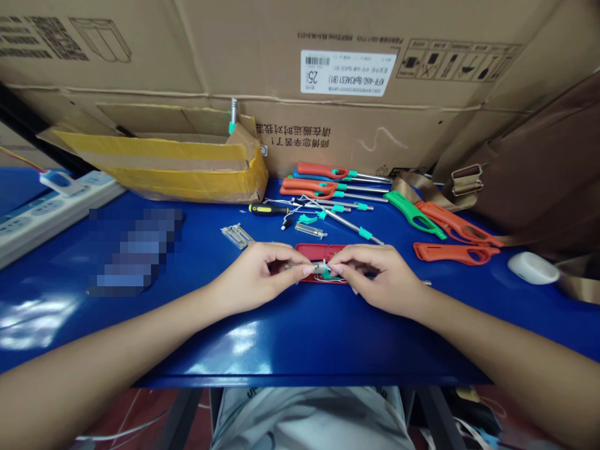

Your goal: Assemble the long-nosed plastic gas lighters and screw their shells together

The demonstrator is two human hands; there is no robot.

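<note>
Over the middle of the blue table, my left hand pinches a small clear fuel tank between thumb and fingertips. My right hand is closed in a pinch at the tank's right end, beside a teal plastic piece; its fingers hide what exactly they grip. Below both hands lies a red lighter shell, partly covered by them, with a white wire across it. Behind the hands are another clear fuel tank and a metal lighter tube with teal fittings. More clear tanks lie near my left hand.
Orange lighters and a yellow-black screwdriver lie farther back. Green and orange shells are at right, near a white mouse-like object. A taped cardboard box, a blurred-out phone-like slab and a power strip occupy the left.
</note>
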